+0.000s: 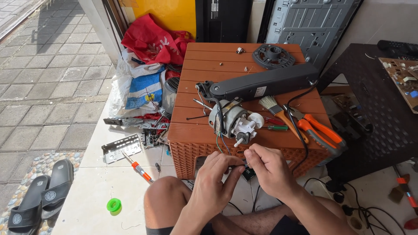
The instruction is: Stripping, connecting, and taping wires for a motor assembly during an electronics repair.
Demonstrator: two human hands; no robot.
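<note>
Two hands are kept busy right at the front edge of a low brown plastic table (pixel 204 65) with a slatted top and woven-look sides, which is set on a pale tiled floor (pixel 87 191) beside grey paving outdoors. A small black part (pixel 244 166) is pinched between the left hand (pixel 213 182) and the right hand (pixel 270 167), fingers of both closed on it; what exactly it is can't be made out, it's mostly covered by the fingertips. Thin wires are seen running from it up toward a grey fan motor (pixel 233 122) with a white gear piece, which is laid on the table just above the hands.

Behind the motor, a long dark fan neck housing (pixel 261 85) is laid across the tabletop, and a round black disc (pixel 273 55) is parked at the far edge. To the right, a paintbrush (pixel 278 113) and orange-handled pliers (pixel 320 130) are crowded together, with a black cable draped over them. A green-handled screwdriver (pixel 274 128) is tucked just beside the motor.

On the floor at left, an orange-handled screwdriver (pixel 139 167), a green tape roll (pixel 114 205), a metal bracket (pixel 122 148) and black sandals (pixel 41 196) are scattered. Red and white bags (pixel 148 48) are piled against the wall. A dark wicker table (pixel 370 109) is placed to the right.
</note>
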